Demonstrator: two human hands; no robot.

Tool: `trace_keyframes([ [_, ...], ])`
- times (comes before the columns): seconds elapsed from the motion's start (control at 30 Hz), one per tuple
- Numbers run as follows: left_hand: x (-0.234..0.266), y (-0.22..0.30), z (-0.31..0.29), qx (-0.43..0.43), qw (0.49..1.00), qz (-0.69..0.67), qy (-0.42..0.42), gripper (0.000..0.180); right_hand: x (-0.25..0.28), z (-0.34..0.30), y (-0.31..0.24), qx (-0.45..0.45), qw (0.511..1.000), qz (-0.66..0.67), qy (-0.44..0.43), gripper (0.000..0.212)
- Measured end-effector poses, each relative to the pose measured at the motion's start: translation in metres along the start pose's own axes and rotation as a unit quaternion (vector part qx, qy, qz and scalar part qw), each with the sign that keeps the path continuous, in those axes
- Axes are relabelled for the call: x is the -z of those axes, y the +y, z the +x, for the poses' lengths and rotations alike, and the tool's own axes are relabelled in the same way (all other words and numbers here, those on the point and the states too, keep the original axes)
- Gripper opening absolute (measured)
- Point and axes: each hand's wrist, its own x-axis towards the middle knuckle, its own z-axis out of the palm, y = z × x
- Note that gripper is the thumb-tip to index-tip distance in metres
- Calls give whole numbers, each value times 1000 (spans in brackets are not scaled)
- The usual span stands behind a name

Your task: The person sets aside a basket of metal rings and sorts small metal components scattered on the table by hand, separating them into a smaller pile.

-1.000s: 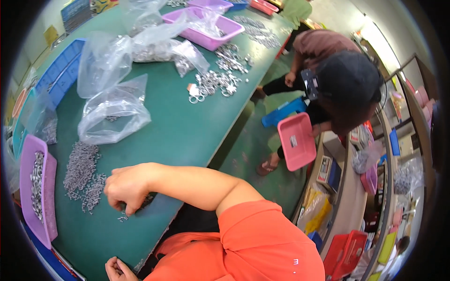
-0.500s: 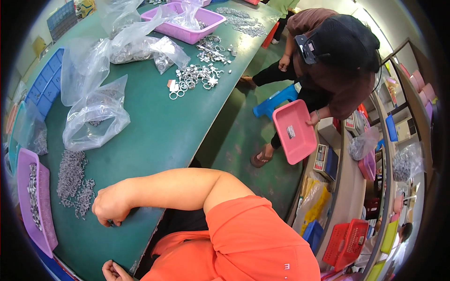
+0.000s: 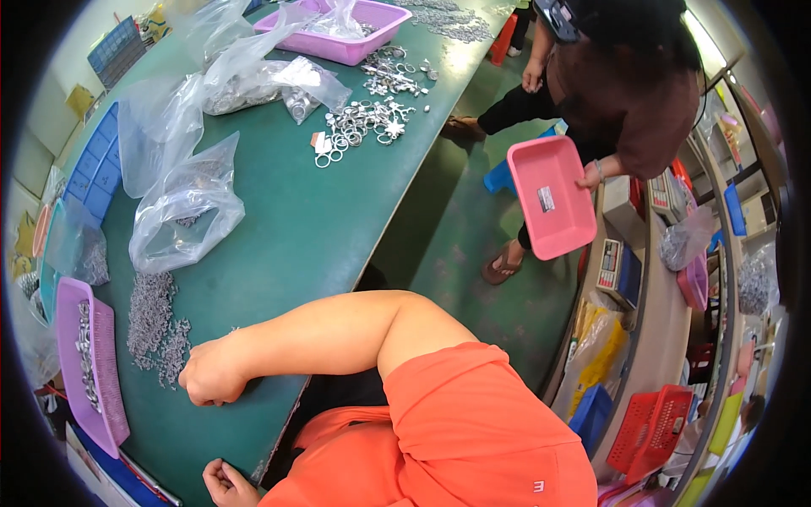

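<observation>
Head view: The right hand is on the bench, directly beside the smaller heap of grey parts. Its fingers are folded under the palm and the tips are hidden; whether a part is gripped cannot be told. The larger pile of grey parts adjoins this heap, between the clear bag and the right hand. The left hand is near the bench edge, fingers curled; its contents, if any, cannot be told.

Differences: One second ago, the right thumb and fingers stood apart, with a few loose pieces visible just below them. The fingers are now tucked in and those pieces are out of sight. The clear bag and the purple basket retain their positions around the pile. The co-worker's head, fully in frame half a second ago, is now cut by the upper edge. The pink tray remains in the co-worker's hand and covers more of the blue stool.

Markings: A white label is fixed inside the pink tray; its print is too small to read. The orange sleeve carries a small white lettered mark
</observation>
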Motion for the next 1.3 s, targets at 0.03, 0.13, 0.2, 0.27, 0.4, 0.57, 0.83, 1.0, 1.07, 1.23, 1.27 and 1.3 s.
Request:
trace_keyframes([
  [0.03, 1, -3, 1, 4, 1000, -1, 1, 14, -3, 1, 2, -6, 1000, 0, 2, 19],
  [0.13, 3, -3, 3, -17, 1000, 13, 10, 15, 12, -4, -4, 24, 1000, 8, -5, 27],
  [0.2, 1, -3, 7, -47, 999, 25, 12, 15, 6, 8, 6, 23, 999, -4, -27, 32],
  [0.27, 2, -9, 10, -45, 998, 22, 29, 14, 7, 11, 9, 23, 998, -13, -50, 37],
  [0.4, 3, -20, 15, -46, 998, 6, 48, 14, 17, 16, 9, 1, 996, 2, -93, 38],
  [0.57, 9, -30, 23, -60, 998, -2, 19, 15, 13, 20, 10, -15, 996, 24, -81, 28],
  [0.83, 23, -44, 30, -51, 998, 32, -15, 19, 19, 18, -1, 58, 997, -16, -55, 22],
  [1.0, 19, -38, 29, -66, 996, 63, -22, 21, -1, 45, 9, 58, 992, -100, -42, 21],
  [1.07, 24, -53, 35, -77, 997, -7, -30, 21, 0, 48, 2, 45, 990, -128, -21, 22],
  [1.23, 35, -74, 49, -74, 992, 72, -74, 29, 10, 27, -3, 44, 996, -70, -40, 23],
  [1.27, 38, -77, 51, -55, 994, 54, -83, 28, 8, 31, -2, 40, 995, -76, -40, 22],
  [1.3, 40, -81, 53, -36, 994, 36, -92, 27, 7, 33, -1, 37, 995, -82, -41, 21],
])
